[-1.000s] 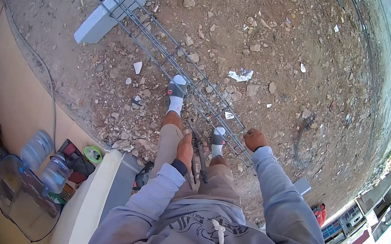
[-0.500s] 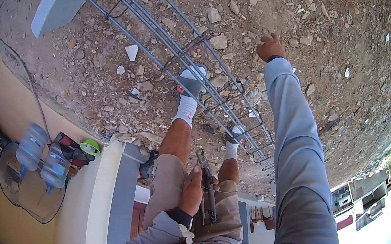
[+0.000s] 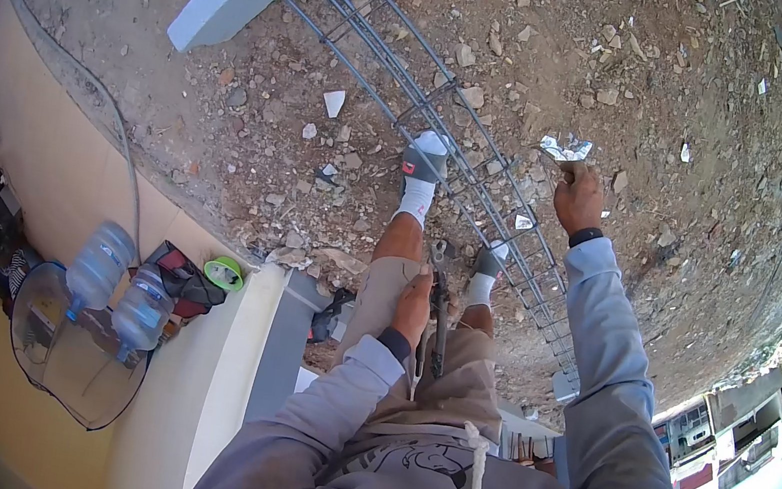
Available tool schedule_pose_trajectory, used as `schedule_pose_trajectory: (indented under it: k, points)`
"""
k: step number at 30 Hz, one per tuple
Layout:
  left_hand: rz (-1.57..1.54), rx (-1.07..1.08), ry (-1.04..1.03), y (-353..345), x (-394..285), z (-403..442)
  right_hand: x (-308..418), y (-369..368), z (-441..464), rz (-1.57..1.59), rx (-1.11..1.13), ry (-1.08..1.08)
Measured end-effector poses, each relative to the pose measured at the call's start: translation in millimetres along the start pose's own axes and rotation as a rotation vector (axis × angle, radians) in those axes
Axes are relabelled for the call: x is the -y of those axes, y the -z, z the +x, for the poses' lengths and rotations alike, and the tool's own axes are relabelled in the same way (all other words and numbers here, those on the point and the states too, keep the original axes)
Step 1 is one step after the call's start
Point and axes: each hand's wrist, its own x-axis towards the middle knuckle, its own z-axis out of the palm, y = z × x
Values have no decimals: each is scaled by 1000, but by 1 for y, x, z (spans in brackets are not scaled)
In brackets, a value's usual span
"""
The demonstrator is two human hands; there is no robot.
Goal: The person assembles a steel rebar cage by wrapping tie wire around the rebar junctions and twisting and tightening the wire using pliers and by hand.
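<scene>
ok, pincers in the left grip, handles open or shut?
Open, at least partly: the handles of the pincers show a gap between their ends below the left grip. Cannot tell for the jaws, too small.

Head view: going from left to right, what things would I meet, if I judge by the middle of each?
Upper water jug, lower water jug, green bowl, left hand, pincer-like tool, right foot's white sock, right hand.
</scene>
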Motion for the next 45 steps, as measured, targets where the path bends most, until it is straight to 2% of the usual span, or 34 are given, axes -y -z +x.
schedule_pose_trajectory:
  k: [2,4,7,10,12,14,17,20,23,27,31,33,36,40,43,44,45]
  points:
    - [64,10,-88,8,-6,-1,1,26,-31,-43,5,-37]
    - [74,33,-90,-3,-39,-29,-7,38,-56,-71,13,-60]
    - [94,62,-129,-22,-73,-64,-2,51,-102,6,-51,-104]
    - [178,46,-195,-32,-76,-87,27,78,-147,118,-72,-129]
    - [320,94,-288,-30,-62,-90,39,88,-178,336,7,-164]
    - [363,29,-363,-21,-36,-69,43,96,-210,562,113,-161]
    - [202,158,-237,-45,-25,-111,49,113,-270,666,283,-149]
    - [288,276,-223,-46,3,-121,41,125,-338,844,423,-237]
    - [274,399,-201,-53,47,-138,10,108,-416,896,310,-167]
    - [328,638,1,-77,132,-176,-42,68,-534,910,179,-216]
    - [577,770,-16,-103,232,-180,-91,34,-654,1090,-83,-388]
    - [638,730,-20,-121,281,-196,-112,12,-709,1212,-258,-479]
    - [798,673,-69,-139,330,-192,-140,-29,-780,1580,-643,-695]
    - [1034,567,-122,-159,381,-184,-149,-63,-841,2010,-1309,-742]
    - [1221,538,-149,-169,420,-175,-154,-83,-862,2107,-1696,-825]
    - [1247,562,-84,-173,429,-151,-159,-90,-866,2104,-1846,-820]
    - [1326,555,-73,-178,445,-150,-164,-92,-873,2112,-1875,-865]
